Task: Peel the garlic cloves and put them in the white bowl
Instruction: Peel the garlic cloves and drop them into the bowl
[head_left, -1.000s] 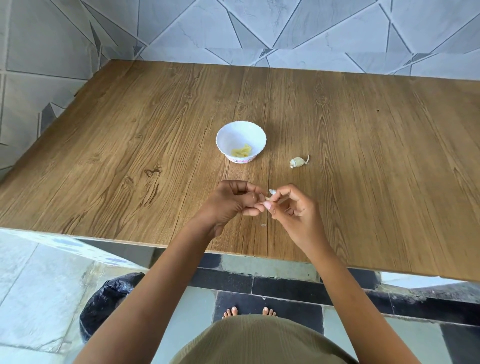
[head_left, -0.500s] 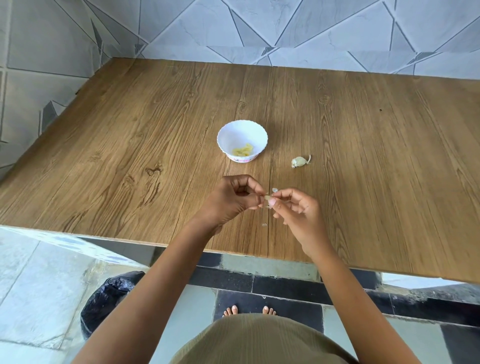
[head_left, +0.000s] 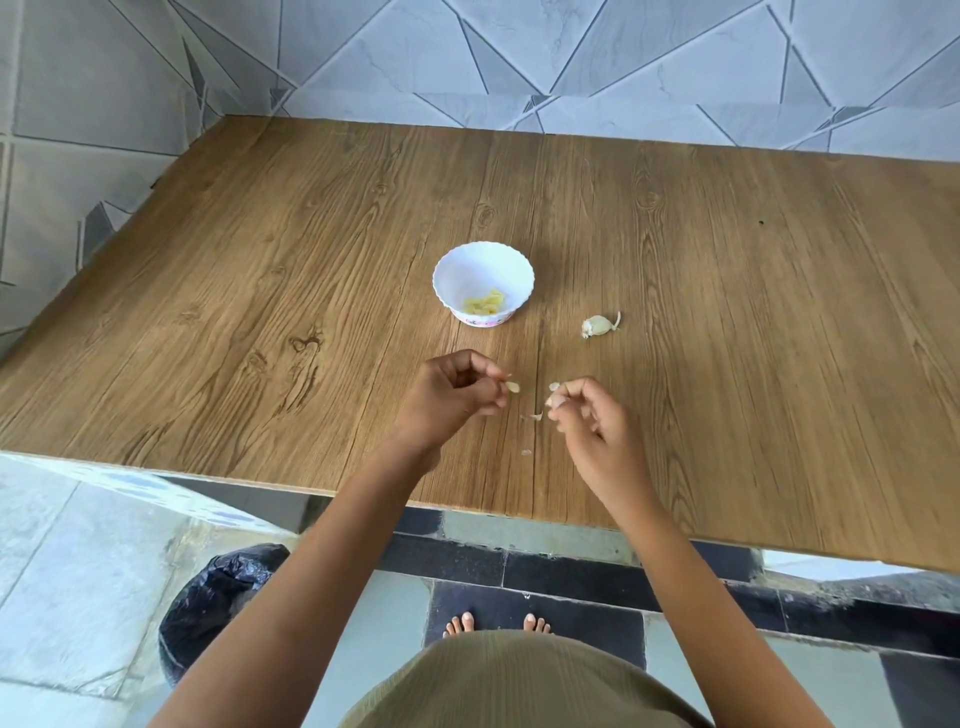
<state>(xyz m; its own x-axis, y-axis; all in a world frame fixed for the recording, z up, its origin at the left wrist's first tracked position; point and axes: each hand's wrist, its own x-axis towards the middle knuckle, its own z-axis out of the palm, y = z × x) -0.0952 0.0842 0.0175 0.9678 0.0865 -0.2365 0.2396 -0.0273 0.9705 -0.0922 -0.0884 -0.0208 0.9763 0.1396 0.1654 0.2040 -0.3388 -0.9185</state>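
**Garlic clove (head_left: 512, 386) in a bare fingertip pinch, well short of the bowl**

Head view, the only one I have. As I read it, the left hand (head_left: 452, 400) pinches the small pale clove between thumb and forefinger tips, with the other fingers curled in. The right hand (head_left: 592, 431) pinches a pale bit of skin (head_left: 554, 396). The two hands are near each other but apart, over the front part of the table (head_left: 260, 312). The pieces are tiny, so I cannot say for certain which is clove and which is husk, or whether the clove is fully bare.

The white bowl (head_left: 522, 270) stands beyond the hands with peeled cloves (head_left: 485, 303) in its bottom. One unpeeled clove (head_left: 597, 326) lies to its right, apart from it. A loose scrap (head_left: 535, 416) shows between the hands, and I cannot tell whether it rests on the wood.

What worries me:
- The pinch is slight. A peeled clove is slick, and I judge a squeeze could shoot it out towards the near edge and the floor beside the bin (head_left: 218, 597).
- Skin left on the clove would go into the bowl with it.
- Husk stuck to the right fingers could drop in among the clean cloves if that hand passes over the rim.
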